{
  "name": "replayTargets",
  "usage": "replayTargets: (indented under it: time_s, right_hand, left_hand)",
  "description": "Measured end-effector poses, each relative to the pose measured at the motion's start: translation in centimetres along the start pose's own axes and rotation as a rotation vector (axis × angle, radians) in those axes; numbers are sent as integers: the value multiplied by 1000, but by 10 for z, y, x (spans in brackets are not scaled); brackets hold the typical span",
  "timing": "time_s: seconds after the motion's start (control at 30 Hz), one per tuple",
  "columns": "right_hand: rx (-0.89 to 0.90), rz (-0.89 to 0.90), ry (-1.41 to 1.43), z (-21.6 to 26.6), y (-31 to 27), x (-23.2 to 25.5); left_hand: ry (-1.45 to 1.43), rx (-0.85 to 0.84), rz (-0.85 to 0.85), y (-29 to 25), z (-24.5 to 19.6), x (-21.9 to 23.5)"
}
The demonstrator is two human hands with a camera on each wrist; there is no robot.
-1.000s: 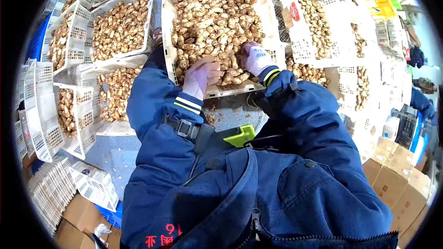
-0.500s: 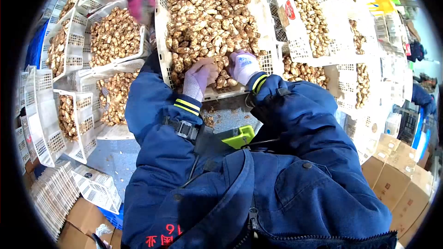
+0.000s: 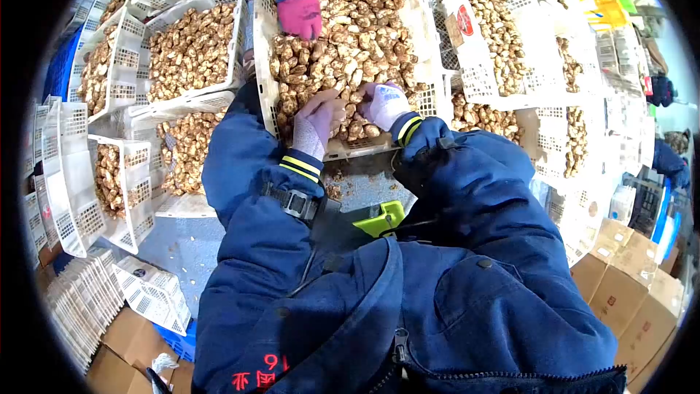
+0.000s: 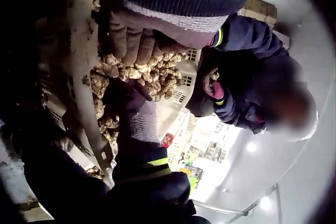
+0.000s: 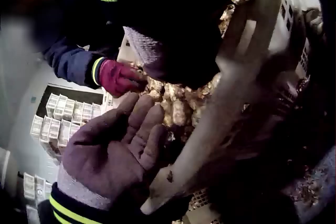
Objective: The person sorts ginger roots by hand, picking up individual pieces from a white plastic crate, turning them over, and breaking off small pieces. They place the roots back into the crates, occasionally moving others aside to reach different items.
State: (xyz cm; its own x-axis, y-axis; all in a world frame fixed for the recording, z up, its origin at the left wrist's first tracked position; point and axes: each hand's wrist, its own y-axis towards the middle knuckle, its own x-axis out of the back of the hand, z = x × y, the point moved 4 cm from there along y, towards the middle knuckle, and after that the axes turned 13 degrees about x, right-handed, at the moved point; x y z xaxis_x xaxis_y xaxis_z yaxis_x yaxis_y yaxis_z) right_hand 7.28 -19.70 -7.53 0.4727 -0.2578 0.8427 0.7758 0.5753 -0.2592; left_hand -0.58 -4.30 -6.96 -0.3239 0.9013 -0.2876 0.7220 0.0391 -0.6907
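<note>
A white plastic crate point(image 3: 431, 44) is filled with knobbly brown-and-cream pieces that look like mushrooms point(image 3: 357, 51). At its near left corner my left hand point(image 3: 317, 121), in a pale purple glove, lies over the pieces. The right wrist view shows the palm of that left hand point(image 5: 113, 153) with fingers loosely extended and nothing in them. Just to its right, my right hand point(image 3: 386, 105) reaches down among the mushrooms, back of the glove up. Its fingertips are hidden, and I cannot tell whether they hold a piece.
Another person's pink-gloved hand point(image 3: 300, 14) reaches into the crate's far left side. More filled crates stand at left point(image 3: 237, 44) and right point(image 3: 474, 73). A bright green object point(image 3: 383, 219) is near my waist. Cardboard boxes point(image 3: 620, 284) stand at lower right.
My right hand has moved left, closer to my left hand. The other person's pink-gloved hand swung out to the left of the crate and came back over its left side.
</note>
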Motion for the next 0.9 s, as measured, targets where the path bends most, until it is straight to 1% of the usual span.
replayTargets:
  time_s: [0.03, 0.07, 0.1, 0.13, 0.17, 0.2, 0.23, 0.27, 0.3, 0.37, 0.4, 0.43, 0.5, 0.53, 0.57, 0.63, 0.67, 0.77, 0.8, 0.83, 0.9]
  right_hand:
    - [30, -75, 135, -5, -2, 1]
    - [-169, -20, 457, -14, -1, 2]
    - [-87, -163, 547, -24, 1, 4]
    - [-42, -173, 748, -30, 6, 6]
    - [4, -185, 950, -21, 7, 19]
    - [-26, -137, 967, -14, 1, 31]
    - [14, -46, 855, 18, -10, 66]
    - [110, -51, 849, 29, -15, 81]
    - [205, -56, 842, 33, -19, 90]
    - [240, -312, 674, 4, -14, 93]
    - [131, -366, 479, -17, -13, 88]
    - [32, -317, 293, -26, -20, 85]
    - [171, 32, -34, -48, -16, 40]
    - [115, 30, -44, -35, -25, 37]
    - [51, 70, -64, -28, -23, 25]
    - [20, 143, -356, -14, -19, 7]
    - [-20, 146, -418, -10, -13, 0]
    - [41, 43, -162, -19, -10, 11]
    - [25, 9, -39, -32, -10, 11]
    - [-83, 122, 195, -28, -13, 27]
    - [-64, 23, 1035, -34, -17, 27]
  left_hand:
    - [0, -14, 0, 0, -2, 0]
    - [-1, -29, 1, 2, -3, -1]
    - [-5, -47, 2, 2, -6, -2]
    - [-2, -2, -25, -5, -16, -7]
    - [-57, 42, 31, -6, -16, -11]
    - [-110, 85, 89, -6, -17, -15]
    - [-163, 125, 147, -6, -18, -18]
    - [-191, 138, 281, -9, -19, -22]
    - [-239, 135, 318, -14, -21, -25]
    - [-335, 132, 396, -23, -28, -34]
    - [-291, 112, 409, -18, -23, -28]
    - [-267, 112, 390, -15, -20, -24]
    - [-220, 114, 347, -12, -17, -19]
    - [-224, 141, 297, -13, -18, -17]
    - [-255, 106, 298, -11, -17, -16]
    - [-312, 37, 297, -5, -14, -14]
    - [-366, 28, 354, -2, -16, -13]
    - [-403, 78, 437, 2, -12, -4]
    - [-403, 82, 339, -4, -16, -8]
    - [-327, 88, 271, -6, -17, -7]
    - [-177, 94, 144, -10, -16, -3]
